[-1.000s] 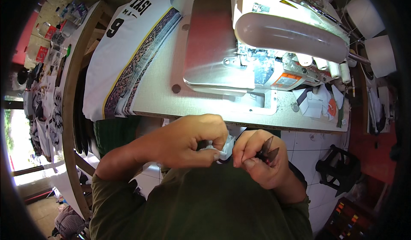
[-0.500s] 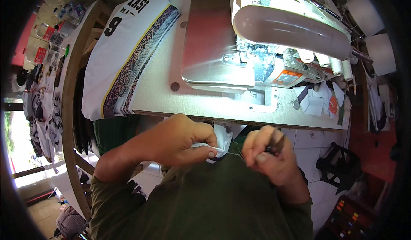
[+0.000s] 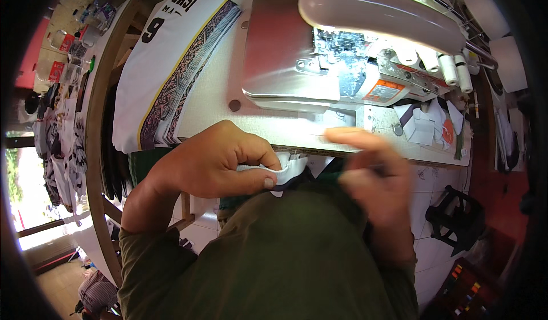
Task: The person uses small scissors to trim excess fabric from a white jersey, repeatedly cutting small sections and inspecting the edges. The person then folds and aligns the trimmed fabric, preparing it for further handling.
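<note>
One piece of white cloth (image 3: 293, 167) with a dark band is pinched between the thumb and bent fingers of the left hand (image 3: 234, 163), close to the body and just before the edge of the table (image 3: 212, 106), apparently so that its edge is kept steady and in sight. The right hand (image 3: 379, 174) is lifted apart from the cloth, with one finger stretched toward the left; it is blurred, and whether anything is gripped in it cannot be told. Beyond the left hand, one stack of white garments (image 3: 140, 100) is laid, its layers too fine to be counted, probably so that it is within easy reach. Ahead of both hands, one sewing machine (image 3: 357, 79) is lit by one lamp (image 3: 377, 14), likely hung low to brighten the stitching area. Beyond the right hand, four small white spools (image 3: 448, 70) and at least two large white cones (image 3: 507, 63) are seen, with a small heap of scraps (image 3: 421, 127) nearer; one black stool (image 3: 454, 220) is placed to that hand's right.
</note>
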{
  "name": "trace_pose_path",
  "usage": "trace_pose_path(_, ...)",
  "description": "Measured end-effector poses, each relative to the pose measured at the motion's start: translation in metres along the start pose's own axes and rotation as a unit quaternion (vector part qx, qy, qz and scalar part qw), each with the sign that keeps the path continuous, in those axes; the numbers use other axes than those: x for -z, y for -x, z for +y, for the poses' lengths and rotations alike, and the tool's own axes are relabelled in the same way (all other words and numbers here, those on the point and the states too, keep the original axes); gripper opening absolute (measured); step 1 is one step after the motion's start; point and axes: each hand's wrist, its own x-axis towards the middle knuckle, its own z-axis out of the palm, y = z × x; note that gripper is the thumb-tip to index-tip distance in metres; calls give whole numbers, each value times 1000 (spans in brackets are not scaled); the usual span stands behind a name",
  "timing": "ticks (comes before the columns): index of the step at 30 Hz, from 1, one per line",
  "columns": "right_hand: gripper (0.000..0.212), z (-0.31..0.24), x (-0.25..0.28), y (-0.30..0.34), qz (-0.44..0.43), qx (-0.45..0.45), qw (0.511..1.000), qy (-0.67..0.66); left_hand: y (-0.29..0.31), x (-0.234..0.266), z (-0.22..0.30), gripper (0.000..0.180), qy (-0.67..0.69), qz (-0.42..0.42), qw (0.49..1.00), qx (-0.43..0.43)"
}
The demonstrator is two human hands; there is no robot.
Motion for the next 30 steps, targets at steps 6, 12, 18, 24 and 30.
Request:
trace_pose_path(6, 21, 25, -37, -30, -179, -151, 972, -37, 2, 4, 7, 12, -65, 47, 991, -103)
trace_pose_path(12, 18, 4, -29, -26, -132, -127, 983, 9, 0, -11, 0, 14, 73, 48, 996, 28)
trace_pose_path(18, 19, -11, -21, -25, -80, -103, 991, 36, -18, -12, 8, 21, 42, 64, 996, -38)
trace_pose_path(24, 39, -16, -21, -22, 164, -11, 986, 4, -34, 8, 33, 23, 284, 100, 949, 91)
trace_pose_path(30, 50, -14, -21, -23, 107, 63, 985, 118, -47, 15, 36, 21, 201, 158, 962, 91)
